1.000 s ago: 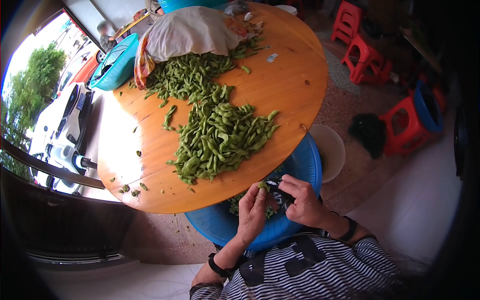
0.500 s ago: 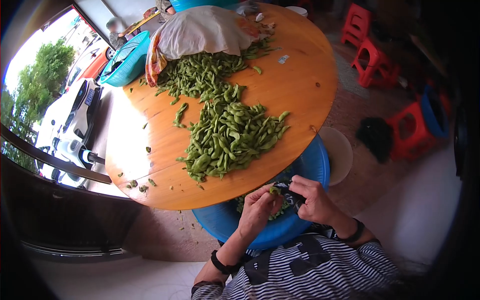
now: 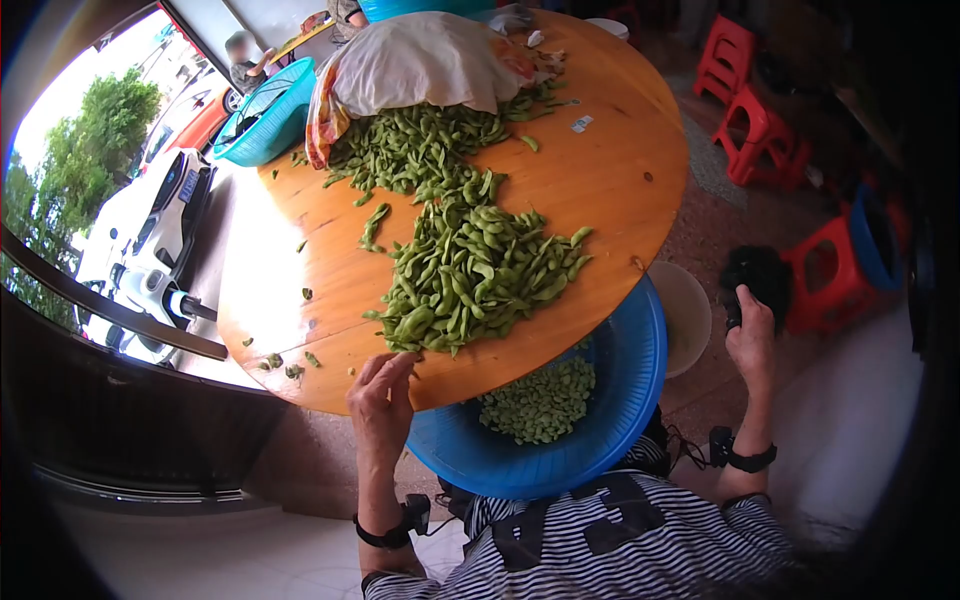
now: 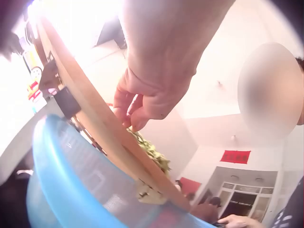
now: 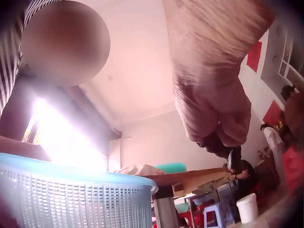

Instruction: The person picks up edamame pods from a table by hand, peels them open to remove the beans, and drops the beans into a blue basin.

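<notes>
My left hand is at the table's near edge, its relaxed fingertips over the wood just below the heap of green pods. In the left wrist view the same hand hangs with slightly bent fingers in front of some pods; whether its tips touch one is unclear. Out to the right, past the blue basin, my right hand grips a small black object. The right wrist view has this hand curled round the black object, a metallic strip at its end. Shelled green beans lie in the basin.
A pale cloth covers the far pods on the round wooden table. A turquoise basket stands at its left. Beyond the basin are a pale bucket, red stools and a dark bundle.
The hands have parted from above the basin: the left moved left to the table edge, no longer pinching a green pod, and the right moved out right with the black object. The basin's beans are uncovered.
</notes>
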Available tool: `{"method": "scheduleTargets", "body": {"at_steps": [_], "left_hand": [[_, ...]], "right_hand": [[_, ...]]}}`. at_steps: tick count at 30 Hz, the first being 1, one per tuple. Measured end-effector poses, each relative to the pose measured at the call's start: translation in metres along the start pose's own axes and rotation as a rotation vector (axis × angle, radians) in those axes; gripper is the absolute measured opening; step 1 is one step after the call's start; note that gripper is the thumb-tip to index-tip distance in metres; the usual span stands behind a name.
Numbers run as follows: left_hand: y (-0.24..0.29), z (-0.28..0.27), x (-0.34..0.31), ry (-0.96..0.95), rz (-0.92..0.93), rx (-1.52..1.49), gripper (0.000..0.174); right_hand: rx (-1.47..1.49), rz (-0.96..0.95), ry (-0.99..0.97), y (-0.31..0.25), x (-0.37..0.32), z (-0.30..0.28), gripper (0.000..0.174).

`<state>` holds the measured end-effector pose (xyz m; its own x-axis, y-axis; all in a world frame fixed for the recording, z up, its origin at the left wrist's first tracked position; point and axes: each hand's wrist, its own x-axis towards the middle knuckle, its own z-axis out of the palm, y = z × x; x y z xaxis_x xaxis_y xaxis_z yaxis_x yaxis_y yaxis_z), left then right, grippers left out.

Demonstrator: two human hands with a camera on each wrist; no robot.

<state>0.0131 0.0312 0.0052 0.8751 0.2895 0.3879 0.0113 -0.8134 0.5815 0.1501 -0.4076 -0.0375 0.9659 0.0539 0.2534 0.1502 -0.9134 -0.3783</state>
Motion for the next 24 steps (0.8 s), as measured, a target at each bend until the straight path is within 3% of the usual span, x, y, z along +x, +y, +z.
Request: {"method": "scheduleTargets", "body": {"at_steps": [4, 6, 10, 13, 16, 17, 19, 21, 24], "left_hand": [[-0.035, -0.003, 0.01, 0.008, 0.09, 0.165, 0.026], [-0.041, -0.004, 0.015, -0.014, 0.102, 0.206, 0.027], [-0.034, -0.012, 0.02, -0.022, 0.083, 0.244, 0.022], [-0.035, -0.024, 0.021, -0.038, 0.145, 0.333, 0.014], [-0.035, -0.031, 0.016, 0.032, -0.192, -0.021, 0.008], [-0.029, -0.031, 0.014, 0.026, -0.19, -0.023, 0.008], [-0.004, -0.022, 0.007, -0.005, -0.338, -0.716, 0.009], [0.022, 0.004, -0.004, -0.119, -0.348, -1.065, 0.008], [0.055, 0.042, -0.019, -0.297, -0.436, -1.186, 0.006]], "right_hand": [[0.041, -0.029, 0.081, -0.013, 0.0, -0.009, 0.041], [0.04, 0.018, -0.053, -0.033, 0.001, -0.022, 0.033], [0.026, -0.044, -0.049, -0.037, 0.001, -0.016, 0.037], [0.044, 0.007, -0.16, -0.053, 0.0, -0.018, 0.038], [0.413, -0.124, -0.211, -0.072, -0.005, -0.016, 0.032], [0.474, -0.167, -0.257, -0.08, -0.007, -0.013, 0.031], [0.763, -0.357, -0.35, -0.098, -0.012, -0.005, 0.028], [1.0, -0.443, -0.481, -0.113, -0.022, 0.009, 0.028], [1.202, -0.334, -0.596, -0.152, -0.033, 0.001, 0.029]]}}
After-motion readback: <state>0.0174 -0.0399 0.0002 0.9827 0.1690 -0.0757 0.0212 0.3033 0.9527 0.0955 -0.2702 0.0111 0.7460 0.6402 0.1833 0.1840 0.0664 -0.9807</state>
